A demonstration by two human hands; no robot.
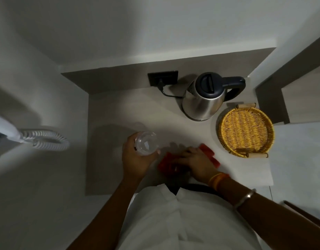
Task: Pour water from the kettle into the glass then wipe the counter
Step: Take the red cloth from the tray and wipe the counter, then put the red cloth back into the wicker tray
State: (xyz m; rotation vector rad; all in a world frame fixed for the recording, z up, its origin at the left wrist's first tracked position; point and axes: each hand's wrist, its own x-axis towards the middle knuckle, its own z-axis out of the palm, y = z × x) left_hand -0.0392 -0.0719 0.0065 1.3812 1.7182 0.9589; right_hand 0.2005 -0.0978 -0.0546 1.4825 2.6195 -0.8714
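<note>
A clear glass [146, 143] is held upright in my left hand [135, 159], above the pale counter [130, 112] near its front left. My right hand [197, 163] presses flat on a red cloth [211, 156] lying on the counter, just right of the glass. The steel kettle [204, 103] with a dark lid and handle stands at the back of the counter on its base, apart from both hands. Whether the glass holds water is not visible.
A round wicker basket [245, 131] sits right of the kettle. A dark wall socket [162, 78] with the kettle's cord is behind. A wall phone with a coiled cord [45, 139] hangs left. Walls close in on both sides.
</note>
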